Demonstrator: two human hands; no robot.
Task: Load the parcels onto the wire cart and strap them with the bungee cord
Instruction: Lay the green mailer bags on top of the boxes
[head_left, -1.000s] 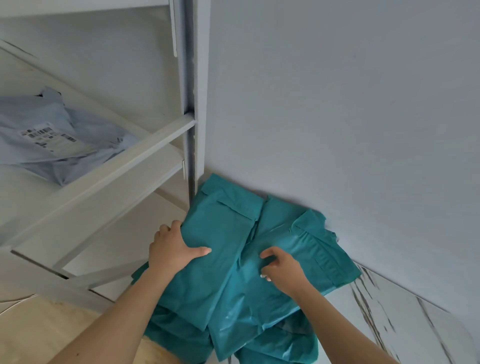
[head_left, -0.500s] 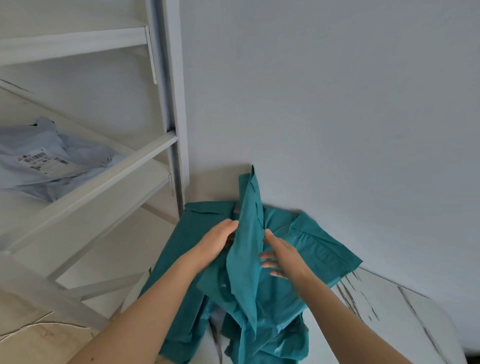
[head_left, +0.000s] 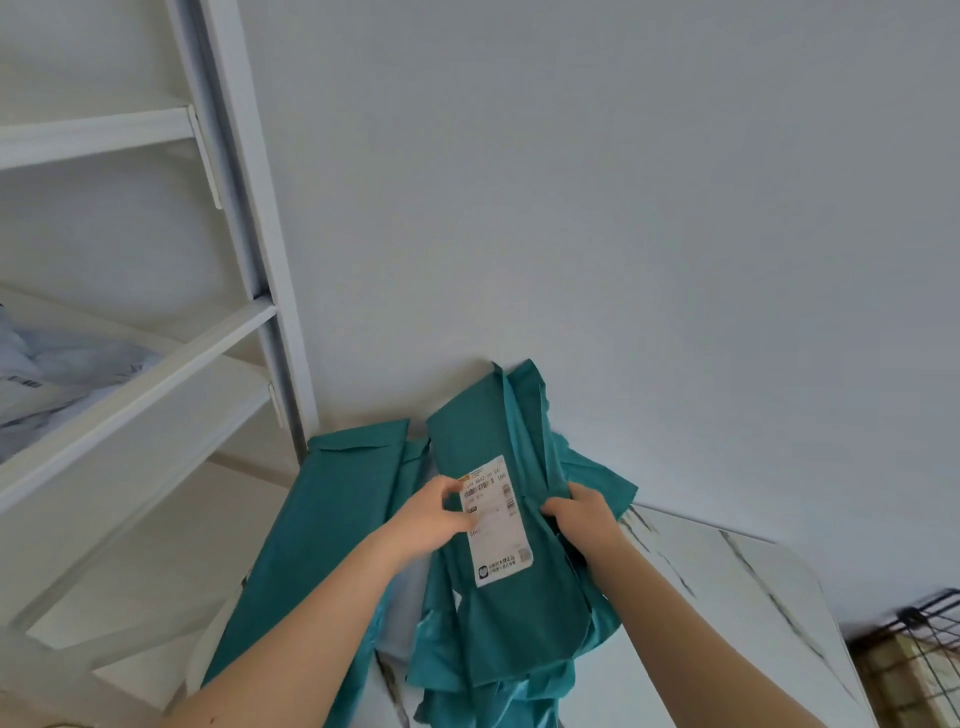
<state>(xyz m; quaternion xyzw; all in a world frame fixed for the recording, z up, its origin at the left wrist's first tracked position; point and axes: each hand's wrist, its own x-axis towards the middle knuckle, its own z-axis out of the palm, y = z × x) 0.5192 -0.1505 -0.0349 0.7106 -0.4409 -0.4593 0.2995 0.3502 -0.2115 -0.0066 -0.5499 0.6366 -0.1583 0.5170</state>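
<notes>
Butting against a pale wall (head_left: 623, 208), a white table (head_left: 753, 587) with grey veining fills the near right, with a white shelf unit (head_left: 156, 364) to its left. On one shelf lies a grey parcel (head_left: 62, 374); a black wire cart (head_left: 924, 649) shows at the near right edge, its contents out of view. Both hands hold a teal parcel (head_left: 467, 431) above the table. The left hand (head_left: 431, 519) grips its left edge, thumb on a white shipping label (head_left: 496, 519), and the right hand (head_left: 582, 519) clutches its bunched right edge. Its long axis runs near to far, the far end tipped up toward the wall. Another teal parcel (head_left: 322, 519) lies flat at left.
</notes>
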